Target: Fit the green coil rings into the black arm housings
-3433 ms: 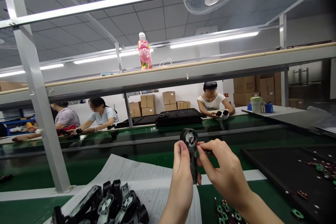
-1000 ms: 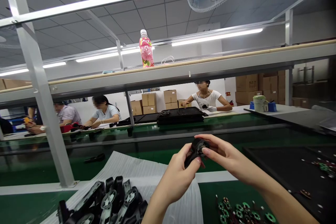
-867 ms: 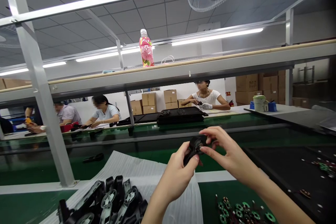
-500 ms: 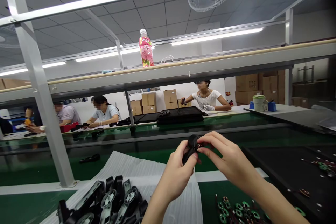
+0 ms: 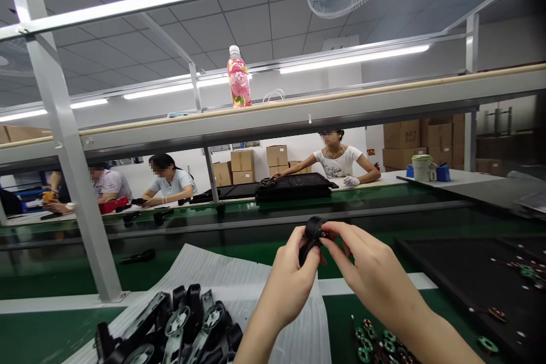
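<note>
My left hand point(image 5: 290, 276) is closed around a black plastic housing point(image 5: 314, 228) with a rounded end, held up over the bench. The fingertips of my right hand point(image 5: 362, 256) are pinched together at that rounded end; what sits between them is too small and shaded to make out. Below and to the left, a pile of similar black housings point(image 5: 177, 321) with round open ends lies on a white foam sheet point(image 5: 294, 330). Small green and copper wire coils point(image 5: 386, 341) are heaped beneath my right forearm.
A dark tray point(image 5: 443, 267) with a few wired coils is at right. Across the green conveyor belt point(image 5: 239, 233), where a black part point(image 5: 139, 257) lies, several people work. A metal post point(image 5: 81, 182) stands left; a shelf point(image 5: 273, 116) overhead bears a pink bottle point(image 5: 239, 82).
My hands stay at nearly the same spot, the right fingers shifting slightly on the housing. The black part on the belt has moved left. A person opposite has reached toward the black trays.
</note>
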`<state>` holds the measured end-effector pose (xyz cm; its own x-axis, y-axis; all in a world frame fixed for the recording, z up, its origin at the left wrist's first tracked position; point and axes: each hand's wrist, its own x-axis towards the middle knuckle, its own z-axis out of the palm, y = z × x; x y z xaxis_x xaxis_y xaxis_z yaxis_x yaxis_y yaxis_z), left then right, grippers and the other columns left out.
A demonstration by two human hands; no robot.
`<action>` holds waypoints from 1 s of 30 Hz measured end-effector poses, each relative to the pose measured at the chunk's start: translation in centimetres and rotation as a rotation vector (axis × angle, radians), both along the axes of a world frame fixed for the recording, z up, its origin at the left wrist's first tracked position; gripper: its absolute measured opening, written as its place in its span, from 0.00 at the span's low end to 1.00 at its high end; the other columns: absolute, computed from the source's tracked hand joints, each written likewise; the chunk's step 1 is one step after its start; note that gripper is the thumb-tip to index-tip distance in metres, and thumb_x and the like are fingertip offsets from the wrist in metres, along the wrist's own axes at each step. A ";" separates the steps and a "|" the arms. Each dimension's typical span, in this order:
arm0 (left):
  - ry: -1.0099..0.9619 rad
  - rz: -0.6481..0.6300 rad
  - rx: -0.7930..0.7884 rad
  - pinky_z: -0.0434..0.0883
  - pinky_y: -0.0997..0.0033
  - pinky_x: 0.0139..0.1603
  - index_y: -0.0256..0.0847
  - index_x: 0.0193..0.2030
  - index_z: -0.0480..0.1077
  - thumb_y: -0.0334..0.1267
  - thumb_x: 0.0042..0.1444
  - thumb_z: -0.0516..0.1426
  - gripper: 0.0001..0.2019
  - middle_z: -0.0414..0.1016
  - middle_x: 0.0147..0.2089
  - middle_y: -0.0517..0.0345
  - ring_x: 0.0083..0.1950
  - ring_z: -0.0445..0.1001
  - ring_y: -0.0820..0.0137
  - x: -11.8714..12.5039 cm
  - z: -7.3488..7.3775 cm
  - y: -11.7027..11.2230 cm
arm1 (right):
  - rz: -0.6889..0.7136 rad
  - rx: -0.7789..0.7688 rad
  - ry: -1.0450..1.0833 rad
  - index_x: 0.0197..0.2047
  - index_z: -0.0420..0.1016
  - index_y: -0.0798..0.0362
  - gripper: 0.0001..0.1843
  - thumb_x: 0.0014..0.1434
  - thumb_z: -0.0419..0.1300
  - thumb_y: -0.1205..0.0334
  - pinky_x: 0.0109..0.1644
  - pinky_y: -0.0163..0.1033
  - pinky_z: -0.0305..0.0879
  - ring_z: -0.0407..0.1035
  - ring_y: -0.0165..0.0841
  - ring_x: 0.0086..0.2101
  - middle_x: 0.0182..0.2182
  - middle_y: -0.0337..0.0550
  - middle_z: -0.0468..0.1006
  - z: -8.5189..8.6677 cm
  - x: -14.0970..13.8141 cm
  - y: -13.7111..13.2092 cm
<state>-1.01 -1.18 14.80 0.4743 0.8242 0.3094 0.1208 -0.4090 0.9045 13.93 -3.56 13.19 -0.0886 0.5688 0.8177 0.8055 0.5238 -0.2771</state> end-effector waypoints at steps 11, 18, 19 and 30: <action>-0.115 -0.171 -0.296 0.44 0.82 0.15 0.45 0.55 0.57 0.40 0.61 0.49 0.16 0.64 0.34 0.64 0.19 0.51 0.84 -0.3 0.2 0.2 | 0.122 -0.163 0.035 0.49 0.68 0.42 0.12 0.65 0.49 0.55 0.36 0.38 0.68 0.70 0.35 0.38 0.42 0.44 0.68 1.9 2.8 -0.2; -0.094 -0.203 -0.381 0.41 0.83 0.15 0.44 0.52 0.59 0.41 0.60 0.50 0.14 0.66 0.33 0.63 0.19 0.49 0.84 -0.5 0.7 -0.2 | 0.189 -0.154 -0.204 0.52 0.69 0.37 0.15 0.67 0.47 0.60 0.44 0.45 0.66 0.66 0.40 0.46 0.51 0.46 0.63 1.7 3.9 0.0; -0.093 -0.201 -0.382 0.41 0.83 0.15 0.44 0.51 0.59 0.41 0.60 0.51 0.13 0.66 0.34 0.62 0.19 0.50 0.84 -0.6 0.7 -0.2 | 0.187 -0.154 -0.201 0.52 0.69 0.38 0.15 0.67 0.47 0.60 0.44 0.45 0.66 0.65 0.40 0.47 0.50 0.46 0.65 1.7 3.9 0.0; -0.065 -0.199 -0.320 0.47 0.83 0.16 0.49 0.58 0.52 0.44 0.61 0.51 0.19 0.66 0.33 0.63 0.19 0.53 0.82 -0.8 0.9 -0.5 | 0.630 -0.631 0.465 0.56 0.63 0.46 0.22 0.61 0.56 0.48 0.45 0.43 0.66 0.70 0.36 0.38 0.41 0.42 0.73 0.8 2.7 1.1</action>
